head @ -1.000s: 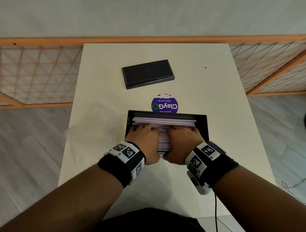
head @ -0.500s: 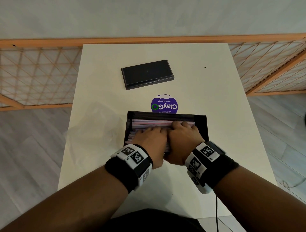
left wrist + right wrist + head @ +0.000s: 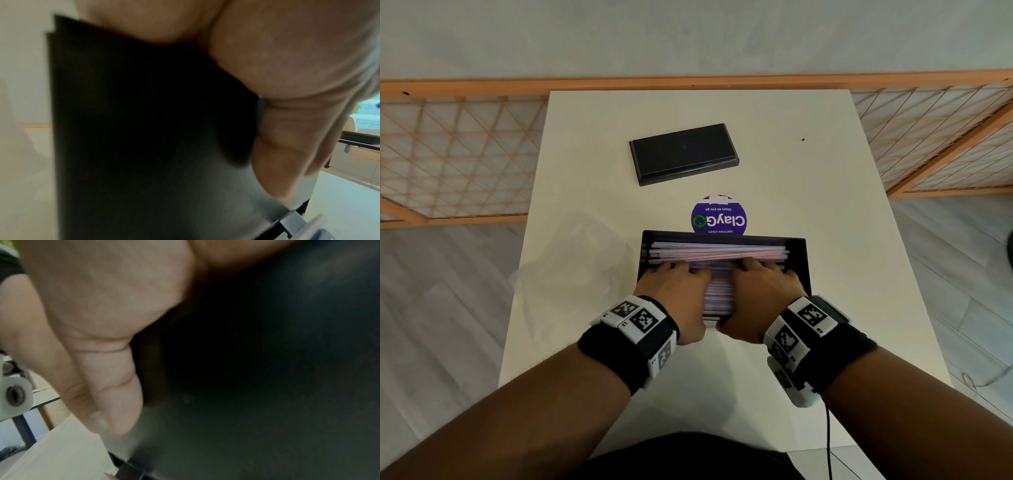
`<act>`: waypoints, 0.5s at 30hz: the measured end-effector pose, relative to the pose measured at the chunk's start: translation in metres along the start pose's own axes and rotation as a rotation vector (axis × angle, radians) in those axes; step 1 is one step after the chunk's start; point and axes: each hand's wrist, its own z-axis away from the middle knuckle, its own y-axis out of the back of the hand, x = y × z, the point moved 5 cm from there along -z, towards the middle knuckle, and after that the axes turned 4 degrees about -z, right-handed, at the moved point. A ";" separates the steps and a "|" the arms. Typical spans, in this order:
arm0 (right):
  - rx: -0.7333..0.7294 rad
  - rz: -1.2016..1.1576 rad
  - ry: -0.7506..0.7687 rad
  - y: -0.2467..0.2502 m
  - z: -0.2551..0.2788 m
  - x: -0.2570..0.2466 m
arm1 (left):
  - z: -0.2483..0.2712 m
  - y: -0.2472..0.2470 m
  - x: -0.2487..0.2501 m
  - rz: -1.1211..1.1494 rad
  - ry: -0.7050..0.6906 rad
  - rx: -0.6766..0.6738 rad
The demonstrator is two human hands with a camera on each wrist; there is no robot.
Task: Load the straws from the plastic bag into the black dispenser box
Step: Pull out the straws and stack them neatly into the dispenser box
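The white table [image 3: 774, 144] carries it all, backed by an orange lattice rail [image 3: 455, 147] and a pale wall, grey plank floor either side. The black dispenser box [image 3: 798, 260] sits at the near edge with the striped straws [image 3: 719, 254] already inside, the crumpled clear plastic bag [image 3: 571, 270] lying spent just left of it and the box's black lid [image 3: 683, 154] parked beyond a purple sticker [image 3: 719, 219], presumably out of the way for loading. Left hand [image 3: 676, 294] and right hand [image 3: 760, 293] lie side by side, fingers spread flat on the straws and thumbs down the box's near wall, pinching nothing, likely levelling the pile so the lid can close.
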 end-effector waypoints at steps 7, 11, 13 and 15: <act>0.002 0.051 0.053 0.003 0.000 -0.004 | -0.001 -0.001 0.001 -0.006 -0.011 0.015; 0.025 0.093 0.070 0.002 0.001 -0.014 | -0.002 -0.001 0.010 0.049 -0.040 -0.015; 0.026 0.068 0.129 0.001 0.002 -0.019 | -0.004 0.001 0.016 0.105 -0.052 -0.016; 0.027 0.042 0.168 0.001 0.004 -0.020 | -0.004 0.004 0.014 0.165 -0.037 -0.006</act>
